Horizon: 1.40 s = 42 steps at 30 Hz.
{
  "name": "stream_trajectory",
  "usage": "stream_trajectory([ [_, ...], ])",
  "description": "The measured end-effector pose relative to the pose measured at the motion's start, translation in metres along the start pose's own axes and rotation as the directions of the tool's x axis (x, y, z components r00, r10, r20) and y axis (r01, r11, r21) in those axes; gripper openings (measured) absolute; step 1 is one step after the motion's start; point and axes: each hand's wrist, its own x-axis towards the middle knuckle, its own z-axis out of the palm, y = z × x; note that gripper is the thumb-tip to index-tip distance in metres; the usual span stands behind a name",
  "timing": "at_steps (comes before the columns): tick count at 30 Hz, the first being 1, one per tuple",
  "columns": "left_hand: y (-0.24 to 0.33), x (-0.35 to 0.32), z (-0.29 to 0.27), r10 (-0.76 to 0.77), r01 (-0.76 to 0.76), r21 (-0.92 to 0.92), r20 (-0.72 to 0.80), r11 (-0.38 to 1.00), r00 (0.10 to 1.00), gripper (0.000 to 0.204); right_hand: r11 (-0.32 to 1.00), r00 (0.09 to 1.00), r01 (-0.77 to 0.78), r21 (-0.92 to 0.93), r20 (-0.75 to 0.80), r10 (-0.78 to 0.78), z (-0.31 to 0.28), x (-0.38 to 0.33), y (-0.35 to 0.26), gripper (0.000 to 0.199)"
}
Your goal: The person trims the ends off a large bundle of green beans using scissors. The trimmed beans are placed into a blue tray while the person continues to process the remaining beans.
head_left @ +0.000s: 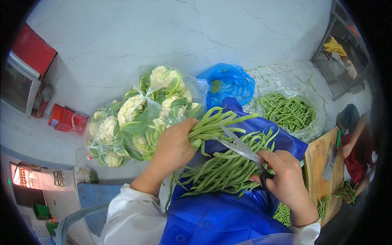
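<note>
My left hand (175, 141) is closed round a bunch of green beans (214, 124), their ends sticking out to the right. In my right hand (286, 173) is a pair of scissors (245, 152) with dark handles; the blades are spread and reach up to the bunch. Below both hands a loose heap of green beans (222, 173) lies across the blue apron (204, 216) on my lap. Part of the left fingers is hidden behind the beans.
Bagged cauliflowers (132, 110) lie ahead to the left, beside a blue plastic bag (230, 87). A clear bag of beans (288, 112) sits on the right. Another person's arm (355, 134) is near a wooden board (318, 163) bearing a knife (330, 161). A metal rack (343, 53) stands far right.
</note>
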Motion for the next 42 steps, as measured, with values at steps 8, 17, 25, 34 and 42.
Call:
stream_trajectory([
  [8, -0.007, 0.001, -0.004, 0.024, -0.019, 0.125, -0.041, 0.992, 0.999, 0.035, 0.992, 0.990, -0.084, 0.095, 0.122, 0.072, -0.013, 0.003, 0.009, 0.039],
  [17, -0.003, 0.000, 0.002, 0.011, -0.006, 0.089, -0.054, 0.996, 0.998, 0.040, 0.920, 0.964, -0.179, 0.348, 0.251, 0.092, 0.008, 0.044, 0.002, 0.038],
  [25, -0.027, 0.011, 0.005, -0.226, 0.306, -0.221, 0.324, 0.926, 0.919, 0.045, 0.997, 0.990, 0.075, -0.019, -0.115, -0.077, 0.013, 0.010, 0.001, 0.056],
  [34, -0.032, 0.006, 0.025, -0.090, 0.152, -0.282, 0.219, 0.947, 0.971, 0.047, 0.988, 0.989, 0.107, -0.114, -0.093, -0.117, 0.048, 0.011, 0.002, 0.037],
  [42, -0.041, -0.005, 0.031, -0.082, 0.092, -0.071, 0.134, 0.993, 0.988, 0.048, 0.983, 1.000, 0.017, 0.183, -0.008, -0.016, 0.019, 0.018, -0.018, 0.051],
])
